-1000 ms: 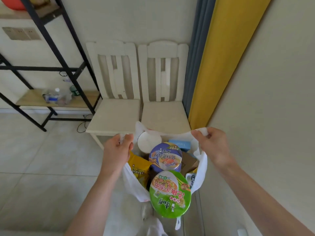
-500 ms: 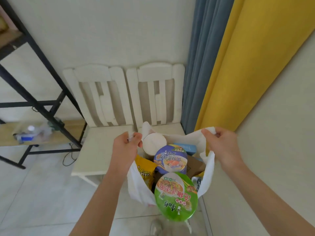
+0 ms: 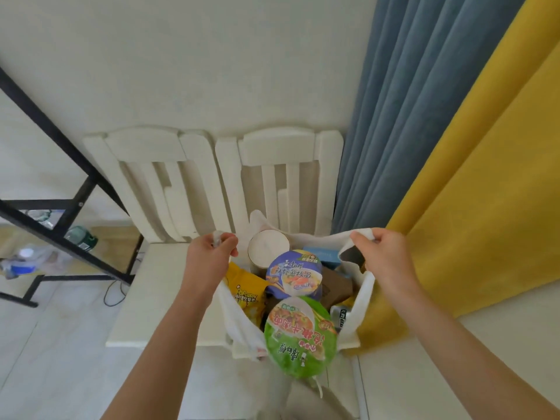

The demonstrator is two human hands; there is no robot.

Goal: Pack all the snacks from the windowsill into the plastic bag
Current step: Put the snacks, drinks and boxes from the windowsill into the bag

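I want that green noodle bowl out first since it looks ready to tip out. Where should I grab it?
Probably by its round rim, thumb on the lid, coming from the near side: the green noodle bowl leans lid-up over the near edge of the plastic bag, its lower rim unobstructed.

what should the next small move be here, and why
Probably bring the left hand and right hand together: each grips a side of the plastic bag, and the green noodle bowl sits tilted at its near edge and could slip.

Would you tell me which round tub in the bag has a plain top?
The white tub at the back; the purple tub and green tub carry printed pictures.
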